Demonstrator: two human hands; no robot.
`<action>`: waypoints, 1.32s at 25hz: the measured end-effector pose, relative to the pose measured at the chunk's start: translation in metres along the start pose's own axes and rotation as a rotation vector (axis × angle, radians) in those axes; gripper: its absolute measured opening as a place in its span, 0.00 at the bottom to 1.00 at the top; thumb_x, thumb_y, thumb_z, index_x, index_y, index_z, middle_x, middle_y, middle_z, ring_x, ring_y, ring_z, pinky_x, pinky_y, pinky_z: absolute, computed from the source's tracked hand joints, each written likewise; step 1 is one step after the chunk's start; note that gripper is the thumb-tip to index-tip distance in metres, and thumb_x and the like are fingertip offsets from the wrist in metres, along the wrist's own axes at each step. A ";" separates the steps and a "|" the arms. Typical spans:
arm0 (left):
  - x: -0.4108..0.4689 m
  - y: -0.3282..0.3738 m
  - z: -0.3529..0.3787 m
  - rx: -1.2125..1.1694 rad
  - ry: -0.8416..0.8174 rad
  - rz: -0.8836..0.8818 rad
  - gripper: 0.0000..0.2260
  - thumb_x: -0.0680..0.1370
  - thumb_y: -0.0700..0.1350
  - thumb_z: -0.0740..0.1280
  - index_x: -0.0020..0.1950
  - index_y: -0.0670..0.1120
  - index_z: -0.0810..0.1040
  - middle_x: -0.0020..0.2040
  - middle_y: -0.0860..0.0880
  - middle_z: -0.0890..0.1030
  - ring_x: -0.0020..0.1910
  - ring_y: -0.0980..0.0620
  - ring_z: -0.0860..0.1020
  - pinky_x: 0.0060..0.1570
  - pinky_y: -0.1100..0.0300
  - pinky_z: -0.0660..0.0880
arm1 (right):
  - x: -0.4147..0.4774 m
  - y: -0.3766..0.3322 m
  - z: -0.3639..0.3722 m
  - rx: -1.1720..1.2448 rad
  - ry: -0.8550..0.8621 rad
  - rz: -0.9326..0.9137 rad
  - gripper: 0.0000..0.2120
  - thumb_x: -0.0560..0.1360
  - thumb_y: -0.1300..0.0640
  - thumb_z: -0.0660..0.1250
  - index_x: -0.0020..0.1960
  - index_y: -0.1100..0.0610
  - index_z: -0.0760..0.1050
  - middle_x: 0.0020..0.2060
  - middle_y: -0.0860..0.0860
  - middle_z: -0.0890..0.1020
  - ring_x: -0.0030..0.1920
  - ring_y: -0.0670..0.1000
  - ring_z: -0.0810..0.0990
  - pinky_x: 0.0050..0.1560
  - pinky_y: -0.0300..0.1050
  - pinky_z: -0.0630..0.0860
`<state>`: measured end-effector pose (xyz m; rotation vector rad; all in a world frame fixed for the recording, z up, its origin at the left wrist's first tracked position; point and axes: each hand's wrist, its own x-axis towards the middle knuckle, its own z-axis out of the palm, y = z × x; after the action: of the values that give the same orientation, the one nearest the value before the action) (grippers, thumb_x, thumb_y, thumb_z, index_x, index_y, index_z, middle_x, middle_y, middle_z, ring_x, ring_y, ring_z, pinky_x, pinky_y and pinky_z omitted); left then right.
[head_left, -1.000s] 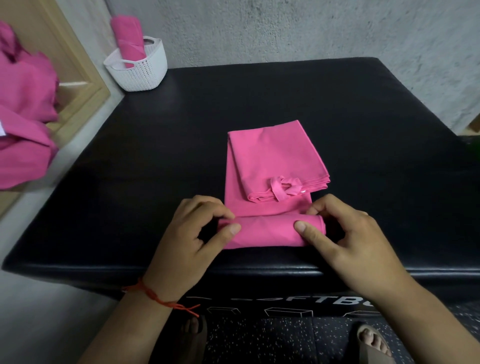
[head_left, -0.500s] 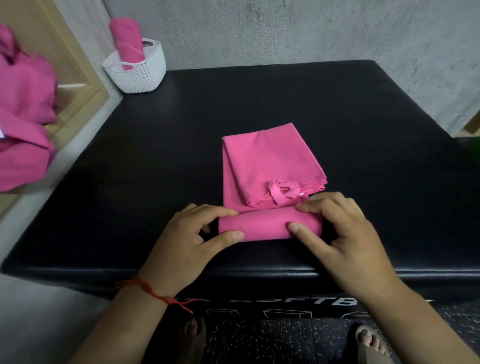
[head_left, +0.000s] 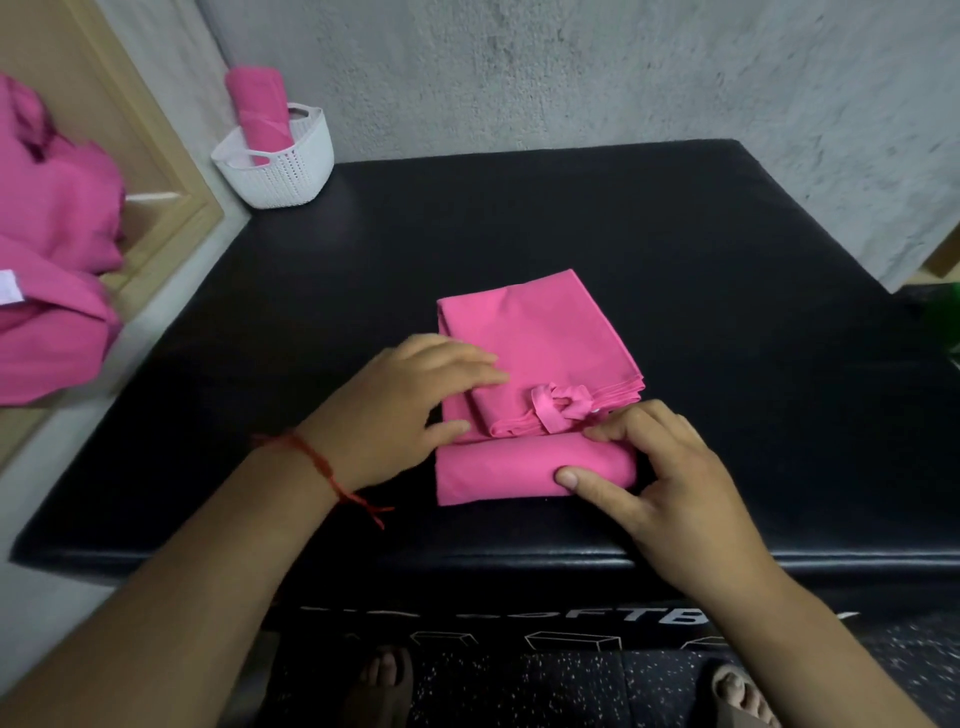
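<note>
A folded pink cloth (head_left: 535, 332) lies on the black padded bench (head_left: 675, 249), its near end rolled into a tube (head_left: 498, 470) with a knotted strap (head_left: 558, 408) just beyond the roll. My right hand (head_left: 660, 478) pinches the roll's right end, thumb on the front and fingers on top. My left hand (head_left: 410, 405) lies flat with straight fingers on the folded layers at the cloth's left side, thumb against the roll.
A white woven basket (head_left: 283, 166) holding a rolled pink cloth (head_left: 260, 111) stands at the bench's far left corner. A heap of pink cloth (head_left: 47, 270) lies on a wooden frame at the left. A grey wall rises behind. Bare feet show below the bench edge.
My left hand has let go of the roll's left end and moved up onto the folded layers. The right hand stays on the roll, which sits a little farther up the cloth.
</note>
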<state>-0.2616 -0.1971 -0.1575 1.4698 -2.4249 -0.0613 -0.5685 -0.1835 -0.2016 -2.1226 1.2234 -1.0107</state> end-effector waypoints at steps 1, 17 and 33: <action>0.015 -0.005 0.003 0.072 -0.079 0.093 0.27 0.76 0.49 0.76 0.74 0.58 0.75 0.75 0.58 0.73 0.75 0.52 0.68 0.74 0.49 0.67 | 0.000 0.000 -0.001 0.004 -0.002 0.004 0.20 0.72 0.28 0.71 0.54 0.41 0.78 0.55 0.39 0.79 0.54 0.47 0.78 0.54 0.55 0.77; 0.206 -0.080 -0.069 -0.442 0.534 -0.756 0.23 0.83 0.57 0.66 0.71 0.43 0.73 0.67 0.46 0.79 0.65 0.50 0.77 0.63 0.62 0.68 | -0.003 0.002 0.001 0.011 -0.001 -0.002 0.19 0.72 0.27 0.70 0.54 0.39 0.78 0.56 0.39 0.79 0.55 0.46 0.78 0.56 0.52 0.76; -0.014 0.084 0.003 -0.617 0.266 -0.542 0.07 0.83 0.45 0.68 0.52 0.54 0.86 0.52 0.61 0.85 0.56 0.61 0.82 0.58 0.65 0.75 | -0.002 -0.003 -0.003 0.042 -0.011 0.011 0.17 0.73 0.28 0.71 0.54 0.37 0.77 0.55 0.39 0.79 0.55 0.44 0.77 0.57 0.54 0.76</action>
<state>-0.3290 -0.1454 -0.1477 1.6343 -1.5396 -0.6239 -0.5699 -0.1806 -0.1982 -2.0844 1.1965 -1.0105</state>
